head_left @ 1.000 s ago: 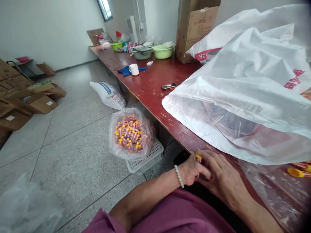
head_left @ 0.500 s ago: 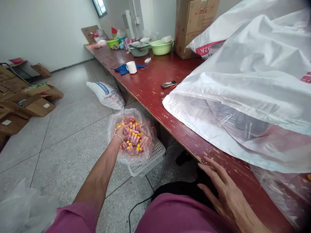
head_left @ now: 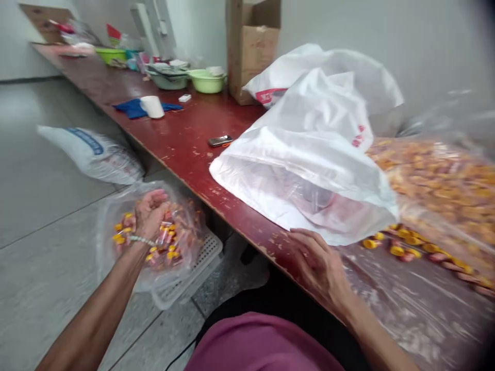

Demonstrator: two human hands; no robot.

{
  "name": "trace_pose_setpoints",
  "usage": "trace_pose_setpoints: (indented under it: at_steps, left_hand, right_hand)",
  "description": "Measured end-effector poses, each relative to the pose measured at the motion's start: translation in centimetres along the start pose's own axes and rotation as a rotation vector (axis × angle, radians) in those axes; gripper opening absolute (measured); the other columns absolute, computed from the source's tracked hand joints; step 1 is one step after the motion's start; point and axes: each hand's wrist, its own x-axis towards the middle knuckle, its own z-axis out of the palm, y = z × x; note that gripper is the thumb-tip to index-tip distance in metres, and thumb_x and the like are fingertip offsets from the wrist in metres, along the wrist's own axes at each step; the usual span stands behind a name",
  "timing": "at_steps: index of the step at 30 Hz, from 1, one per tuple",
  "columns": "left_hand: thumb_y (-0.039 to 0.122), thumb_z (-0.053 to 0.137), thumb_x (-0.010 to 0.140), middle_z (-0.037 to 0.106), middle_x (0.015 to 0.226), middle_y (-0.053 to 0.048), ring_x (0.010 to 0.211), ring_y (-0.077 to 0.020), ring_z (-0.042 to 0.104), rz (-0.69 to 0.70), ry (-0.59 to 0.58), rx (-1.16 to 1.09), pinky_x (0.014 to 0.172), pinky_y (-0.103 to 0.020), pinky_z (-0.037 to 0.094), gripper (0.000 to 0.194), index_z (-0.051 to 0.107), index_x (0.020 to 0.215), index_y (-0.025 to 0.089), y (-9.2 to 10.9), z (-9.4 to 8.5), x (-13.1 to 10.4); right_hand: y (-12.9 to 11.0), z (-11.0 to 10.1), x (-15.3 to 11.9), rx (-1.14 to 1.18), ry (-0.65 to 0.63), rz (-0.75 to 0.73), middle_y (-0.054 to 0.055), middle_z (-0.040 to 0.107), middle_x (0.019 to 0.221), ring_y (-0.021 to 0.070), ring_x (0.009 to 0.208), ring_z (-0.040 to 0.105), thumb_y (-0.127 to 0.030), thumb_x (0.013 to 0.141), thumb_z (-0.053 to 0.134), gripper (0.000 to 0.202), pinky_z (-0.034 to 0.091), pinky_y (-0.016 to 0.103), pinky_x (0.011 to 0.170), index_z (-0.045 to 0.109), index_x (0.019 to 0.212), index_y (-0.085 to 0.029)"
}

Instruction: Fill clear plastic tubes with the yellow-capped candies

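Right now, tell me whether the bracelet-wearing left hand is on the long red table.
No, the left hand is at the clear plastic bag of yellow-capped tubes, beside the table.

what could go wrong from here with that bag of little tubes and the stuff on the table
The open plastic bag seems to overhang the white crate, so a push from the left hand could tip it and spill the yellow-capped tubes.

The right hand is close to the white sack; if it shifted the sack, the small phone-like device near its corner might get pushed.
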Motion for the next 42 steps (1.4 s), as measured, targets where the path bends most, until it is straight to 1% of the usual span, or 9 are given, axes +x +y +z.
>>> trace_pose_setpoints:
  at_steps: [3, 7, 11, 14, 25, 30, 33, 37, 42]
  left_hand:
    - [0.022, 0.061, 0.072, 0.068, 0.09, -0.004, 0.085, -0.0164, 0.064, 0.342, -0.329, 0.126, 0.08, -0.029, 0.05, 0.027, 0.062, 0.098, 0.017, 2.7, 6.3, -2.7]
    - [0.014, 0.05, 0.076, 0.068, 0.098, -0.005, 0.093, -0.0173, 0.062, 0.605, -0.801, 0.507, 0.084, -0.028, 0.048, 0.024, 0.063, 0.096, 0.018, 5.5, 16.6, -5.1]
    - [0.02, 0.054, 0.076, 0.063, 0.102, -0.012, 0.101, -0.025, 0.057, 0.647, -0.75, 0.71, 0.092, -0.038, 0.043, 0.031, 0.057, 0.107, 0.014, 5.7, 25.2, -6.4]
    - [0.023, 0.06, 0.072, 0.056, 0.11, -0.017, 0.106, -0.0303, 0.052, 0.658, -0.701, 0.736, 0.092, -0.043, 0.04, 0.042, 0.052, 0.112, 0.012, 4.9, 28.2, -7.6]
    - [0.022, 0.061, 0.071, 0.066, 0.083, -0.007, 0.089, -0.0251, 0.059, 0.575, -0.833, 0.703, 0.082, -0.037, 0.044, 0.025, 0.062, 0.096, 0.02, 3.9, 29.6, -8.9]
    - [0.024, 0.058, 0.072, 0.068, 0.087, -0.004, 0.08, -0.0166, 0.064, 0.476, -0.956, 0.498, 0.073, -0.027, 0.047, 0.024, 0.058, 0.095, 0.018, 3.6, 25.7, -8.4]
    - [0.026, 0.059, 0.073, 0.068, 0.092, -0.005, 0.082, -0.0154, 0.063, 0.284, -1.024, 0.192, 0.073, -0.026, 0.046, 0.025, 0.051, 0.096, 0.017, 3.1, 22.9, -8.8]
    - [0.026, 0.061, 0.07, 0.066, 0.103, -0.008, 0.076, -0.0128, 0.061, 0.115, -0.955, 0.0, 0.071, -0.026, 0.044, 0.027, 0.046, 0.09, 0.018, 2.4, 20.7, -9.4]
    - [0.024, 0.061, 0.067, 0.062, 0.094, -0.006, 0.083, -0.017, 0.059, 0.435, -0.694, 0.371, 0.076, -0.03, 0.046, 0.018, 0.052, 0.082, 0.018, 2.3, 18.9, -8.9]
  right_hand:
    - [4.4, -1.2, 2.7, -0.113, 0.061, 0.129, 0.008, 0.065, 0.1, 0.0196, 0.091, 0.062, -0.025, 0.087, 0.047, 0.023, 0.052, 0.033, 0.079, 0.058, 0.105, -0.018]
    - [10.3, -1.5, 5.1, -0.299, 0.053, 0.28, 0.012, 0.066, 0.091, 0.0231, 0.086, 0.062, -0.014, 0.077, 0.046, 0.026, 0.049, 0.037, 0.078, 0.06, 0.098, -0.013]
    - [12.7, -1.7, 5.7, -0.369, 0.116, 0.324, 0.017, 0.062, 0.099, 0.0256, 0.094, 0.057, -0.015, 0.077, 0.045, 0.032, 0.046, 0.038, 0.082, 0.056, 0.107, -0.009]
    - [12.6, -1.6, 5.7, -0.376, 0.124, 0.342, 0.014, 0.061, 0.098, 0.0236, 0.09, 0.057, -0.022, 0.083, 0.046, 0.032, 0.046, 0.035, 0.08, 0.054, 0.112, -0.012]
    - [9.6, 0.5, 6.9, -0.546, -0.156, 0.385, 0.011, 0.059, 0.102, 0.0248, 0.095, 0.05, -0.018, 0.086, 0.045, 0.023, 0.042, 0.032, 0.073, 0.06, 0.104, -0.018]
    - [9.7, 0.3, 5.3, -0.481, -0.157, 0.361, 0.011, 0.061, 0.098, 0.0241, 0.094, 0.051, -0.016, 0.085, 0.046, 0.022, 0.041, 0.033, 0.078, 0.057, 0.103, -0.014]
    - [9.6, 0.4, 4.3, -0.413, -0.134, 0.33, 0.011, 0.06, 0.101, 0.0219, 0.095, 0.051, -0.016, 0.082, 0.049, 0.024, 0.04, 0.031, 0.083, 0.055, 0.106, -0.013]
    - [9.3, 0.6, 3.7, -0.349, -0.106, 0.288, 0.011, 0.058, 0.101, 0.0216, 0.094, 0.051, -0.015, 0.083, 0.047, 0.025, 0.04, 0.031, 0.085, 0.055, 0.106, -0.015]
    - [8.9, 0.9, 3.4, -0.261, -0.097, 0.258, 0.009, 0.058, 0.099, 0.0196, 0.09, 0.054, -0.015, 0.083, 0.047, 0.028, 0.042, 0.03, 0.082, 0.056, 0.109, -0.016]
